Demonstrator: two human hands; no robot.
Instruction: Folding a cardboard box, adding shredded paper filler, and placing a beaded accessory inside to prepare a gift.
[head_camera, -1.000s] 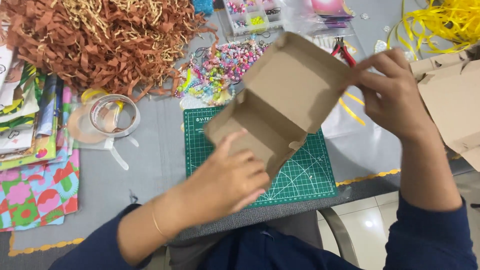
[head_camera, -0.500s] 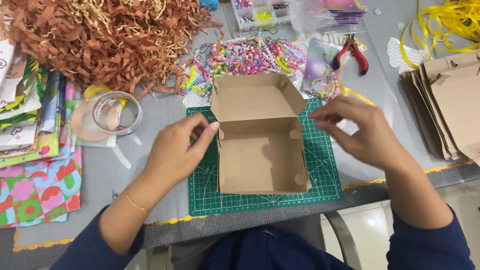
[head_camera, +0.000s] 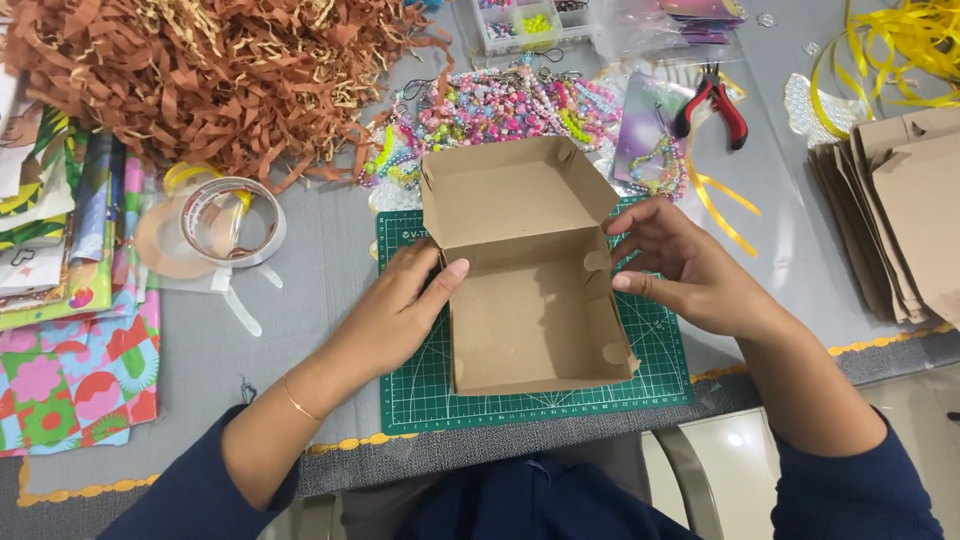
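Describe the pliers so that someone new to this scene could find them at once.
Start from the green cutting mat under the open cardboard box. Look beyond its far right corner, past the heap of coloured beads. The pliers lie there: the only metal tool, with red and black handles.

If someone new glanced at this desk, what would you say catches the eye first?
The open brown cardboard box on the green cutting mat at centre, with the left hand and right hand pressing its side walls. Next, the heap of brown shredded paper top left and the colourful bead strings behind the box.
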